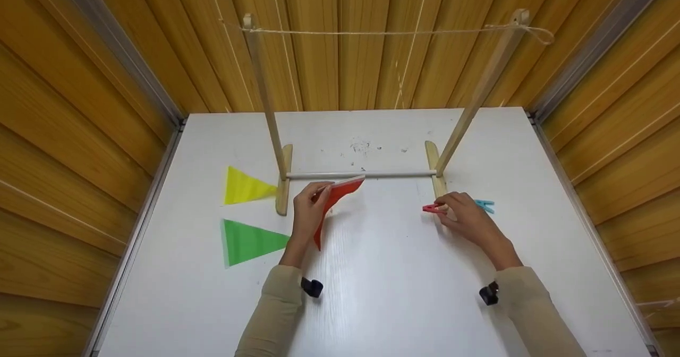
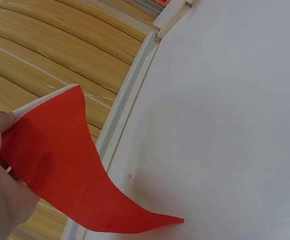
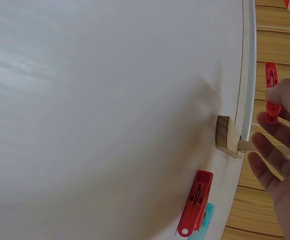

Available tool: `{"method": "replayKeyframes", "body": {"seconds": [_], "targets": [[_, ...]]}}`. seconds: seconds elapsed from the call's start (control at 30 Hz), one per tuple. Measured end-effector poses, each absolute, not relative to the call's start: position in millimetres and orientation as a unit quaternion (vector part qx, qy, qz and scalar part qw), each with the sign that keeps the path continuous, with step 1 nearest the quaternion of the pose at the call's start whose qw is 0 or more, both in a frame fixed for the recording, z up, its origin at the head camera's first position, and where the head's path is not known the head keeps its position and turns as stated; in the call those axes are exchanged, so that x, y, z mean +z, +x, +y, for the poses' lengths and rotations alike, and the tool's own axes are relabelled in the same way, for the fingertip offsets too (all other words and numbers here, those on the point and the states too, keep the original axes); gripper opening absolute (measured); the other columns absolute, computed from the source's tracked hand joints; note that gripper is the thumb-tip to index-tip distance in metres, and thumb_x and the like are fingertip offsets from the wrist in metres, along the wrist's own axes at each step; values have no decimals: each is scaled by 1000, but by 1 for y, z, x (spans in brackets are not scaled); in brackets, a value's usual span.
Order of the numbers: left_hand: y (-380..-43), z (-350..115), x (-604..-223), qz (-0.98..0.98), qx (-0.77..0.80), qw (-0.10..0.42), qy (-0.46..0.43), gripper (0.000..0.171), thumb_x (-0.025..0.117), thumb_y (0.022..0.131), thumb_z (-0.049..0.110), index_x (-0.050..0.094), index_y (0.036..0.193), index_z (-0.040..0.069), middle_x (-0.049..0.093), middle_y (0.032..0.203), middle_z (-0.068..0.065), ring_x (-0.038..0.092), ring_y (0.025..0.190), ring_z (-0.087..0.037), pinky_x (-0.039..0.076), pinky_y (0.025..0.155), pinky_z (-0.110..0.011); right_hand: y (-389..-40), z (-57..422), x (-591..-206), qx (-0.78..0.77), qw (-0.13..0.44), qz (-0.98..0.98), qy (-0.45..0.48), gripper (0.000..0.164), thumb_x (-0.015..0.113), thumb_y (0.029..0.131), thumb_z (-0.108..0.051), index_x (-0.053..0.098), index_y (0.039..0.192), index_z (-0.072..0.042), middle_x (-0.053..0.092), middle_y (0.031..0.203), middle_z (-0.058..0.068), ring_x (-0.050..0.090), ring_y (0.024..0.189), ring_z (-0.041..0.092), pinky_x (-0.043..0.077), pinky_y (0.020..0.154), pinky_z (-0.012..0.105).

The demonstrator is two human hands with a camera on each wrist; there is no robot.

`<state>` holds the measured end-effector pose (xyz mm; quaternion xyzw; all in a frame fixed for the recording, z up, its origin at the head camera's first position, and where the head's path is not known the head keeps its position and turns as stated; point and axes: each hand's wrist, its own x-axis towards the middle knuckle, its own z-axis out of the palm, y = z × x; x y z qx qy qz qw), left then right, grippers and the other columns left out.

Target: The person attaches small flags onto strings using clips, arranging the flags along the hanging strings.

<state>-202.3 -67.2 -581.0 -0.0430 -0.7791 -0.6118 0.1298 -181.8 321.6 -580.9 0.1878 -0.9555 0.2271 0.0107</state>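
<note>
left hand [image 1: 308, 216] pinches red pennant [image 2: 59, 155] | right hand [image 1: 470, 221]: pinches red clothespin [image 3: 271, 76], squeeze unclear

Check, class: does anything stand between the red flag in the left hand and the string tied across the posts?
Nothing visible stands between the red flag and the string. The white rod runs low between the two posts, beneath the string, so it seems unlikely to block a raised path.

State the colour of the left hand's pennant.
The pennant is red with a white edge, clearest in the left wrist view.
</note>
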Motion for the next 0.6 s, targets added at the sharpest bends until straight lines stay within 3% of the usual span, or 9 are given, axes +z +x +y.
{"method": "replayKeyframes", "body": {"seconds": [0.3,0.6], "targets": [[-199,-66,-578,-777,-614,133,-42,19,66,100,16,75,116,9,75,110,-5,71,99,-21,59,91,-38,-187,314,-574,244,31,-949,197,33,74,94,-13,65,124,-5,65,121,12,59,111,30,54,95,49],[-198,-69,-571,-766,-626,141,-45,19,66,100,16,76,114,8,76,108,-6,71,96,-22,59,89,-38,-190,304,-566,260,41,-943,201,31,74,94,-14,67,123,-5,71,109,12,66,94,28,56,78,44]]}}
